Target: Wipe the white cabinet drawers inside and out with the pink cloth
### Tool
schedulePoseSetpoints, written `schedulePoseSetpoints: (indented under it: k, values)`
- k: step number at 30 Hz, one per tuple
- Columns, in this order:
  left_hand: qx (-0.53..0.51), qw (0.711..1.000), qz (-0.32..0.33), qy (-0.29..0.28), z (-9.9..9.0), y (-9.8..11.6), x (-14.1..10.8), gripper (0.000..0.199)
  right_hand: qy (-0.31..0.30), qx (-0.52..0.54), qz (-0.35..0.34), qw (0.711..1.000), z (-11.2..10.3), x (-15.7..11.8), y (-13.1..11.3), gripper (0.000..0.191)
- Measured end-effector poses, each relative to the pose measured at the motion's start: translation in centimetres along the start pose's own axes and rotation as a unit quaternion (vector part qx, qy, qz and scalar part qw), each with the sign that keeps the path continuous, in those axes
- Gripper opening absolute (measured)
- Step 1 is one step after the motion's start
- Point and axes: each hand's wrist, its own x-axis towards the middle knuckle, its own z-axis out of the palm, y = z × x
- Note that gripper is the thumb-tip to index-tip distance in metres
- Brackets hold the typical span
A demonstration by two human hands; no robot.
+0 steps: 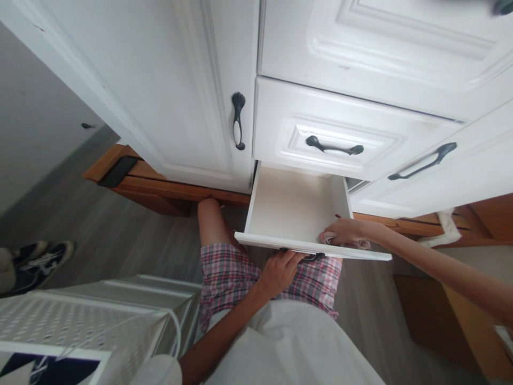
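Left hand (280, 270) curled around the dark handle under the front edge of the open drawer (294, 208); right hand (344, 231) closed on a pale cloth (340, 240) at the drawer's front right corner, inside; nearer hand the right.

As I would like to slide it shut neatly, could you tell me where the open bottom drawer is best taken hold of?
Grip the dark handle on the drawer front, coming from below and in front. The front panel faces the person, and the left hand is already there. The right hand presses a cloth inside.
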Motion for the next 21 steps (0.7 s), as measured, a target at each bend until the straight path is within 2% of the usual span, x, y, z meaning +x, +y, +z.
schedulePoseSetpoints:
  k: [4,7,10,13,16,18,21]
  values:
    - [0.001,1.000,0.003,0.012,0.2,-0.1,0.0,0.040,-0.065,0.046,0.046,0.996,-0.6,-0.4,-1.2,0.037]
    - [0.002,1.000,0.002,0.021,0.4,-0.1,0.0,0.037,-0.071,0.089,0.049,0.992,-1.3,0.4,-2.8,0.035]
    - [0.002,1.000,0.004,0.025,0.7,-0.2,-0.1,0.035,-0.011,0.205,-0.038,0.978,-2.5,2.2,-6.5,0.039]
    - [0.006,1.000,0.007,0.023,0.9,-0.3,-0.2,0.038,0.055,0.314,-0.145,0.936,-4.1,4.6,-11.8,0.040]
    - [0.013,1.000,0.010,0.018,0.9,-0.4,-0.2,0.040,0.088,0.366,-0.210,0.902,-5.3,7.1,-16.3,0.035]
    - [0.018,1.000,0.011,0.015,0.9,-0.5,-0.2,0.040,0.096,0.384,-0.227,0.890,-5.9,8.1,-17.8,0.031]
    - [0.021,1.000,0.014,0.012,0.8,-0.5,-0.2,0.041,0.093,0.414,-0.234,0.875,-6.7,7.8,-17.7,0.034]
